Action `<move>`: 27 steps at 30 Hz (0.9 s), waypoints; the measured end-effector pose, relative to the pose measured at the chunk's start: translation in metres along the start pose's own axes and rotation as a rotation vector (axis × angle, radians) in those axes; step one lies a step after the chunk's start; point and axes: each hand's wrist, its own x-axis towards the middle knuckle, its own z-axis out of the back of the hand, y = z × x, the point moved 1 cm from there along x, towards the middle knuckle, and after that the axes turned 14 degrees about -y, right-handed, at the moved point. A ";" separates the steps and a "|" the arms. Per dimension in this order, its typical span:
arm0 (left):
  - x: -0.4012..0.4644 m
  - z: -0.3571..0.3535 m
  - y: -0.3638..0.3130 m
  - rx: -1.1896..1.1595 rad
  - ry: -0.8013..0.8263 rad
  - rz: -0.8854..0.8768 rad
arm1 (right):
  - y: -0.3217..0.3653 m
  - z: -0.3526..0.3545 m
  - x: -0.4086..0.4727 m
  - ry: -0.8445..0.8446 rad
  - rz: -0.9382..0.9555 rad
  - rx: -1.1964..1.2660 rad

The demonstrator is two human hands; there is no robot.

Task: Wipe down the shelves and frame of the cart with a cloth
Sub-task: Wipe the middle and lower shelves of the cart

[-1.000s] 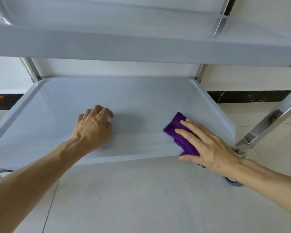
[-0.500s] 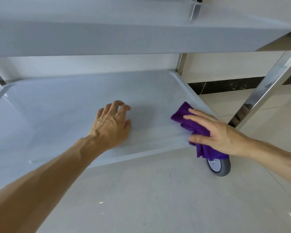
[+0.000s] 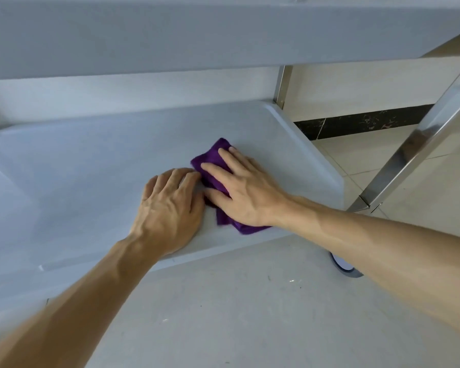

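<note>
Pale glossy floor tiles run under a grey plastic cart, with a cream wall and a dark speckled skirting band behind it. The lower shelf is a shallow tray with a raised rim; the shelf above fills the top of the view. A polished steel frame post slants down at the right, and a slimmer upright meets the tray's far right corner. Part of a grey caster wheel shows below the right forearm. The left hand reaches in from the lower left, palm down on the tray floor near the front rim, fingers slightly bent and holding nothing. The right hand comes in from the right, lying flat with fingers straight and spread, pressing a purple cloth onto the shelf. The cloth lies crumpled under that palm, right of centre, just beside the left hand's fingertips.
</note>
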 end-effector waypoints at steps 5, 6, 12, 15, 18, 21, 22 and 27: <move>0.000 -0.001 0.002 0.002 0.023 0.014 | -0.073 0.032 -0.017 0.012 0.050 -0.029; 0.000 -0.001 0.001 0.003 0.020 0.017 | -0.095 0.037 -0.015 -0.001 -0.025 -0.054; 0.002 -0.002 -0.004 0.029 0.011 0.024 | -0.139 0.021 0.042 -0.066 -0.369 -0.173; 0.002 0.000 -0.005 0.027 0.025 0.033 | -0.101 -0.002 0.070 -0.079 -0.312 -0.106; 0.003 0.001 -0.003 0.079 0.070 0.078 | -0.061 -0.017 0.070 -0.080 -0.083 -0.026; 0.003 0.000 -0.002 0.118 0.103 0.119 | -0.064 -0.007 0.059 -0.041 0.071 0.114; 0.002 -0.001 -0.002 0.118 0.102 0.114 | -0.073 0.000 0.056 -0.023 0.097 0.168; 0.003 -0.003 -0.004 0.129 0.111 0.099 | -0.146 0.014 0.074 -0.055 -0.123 0.087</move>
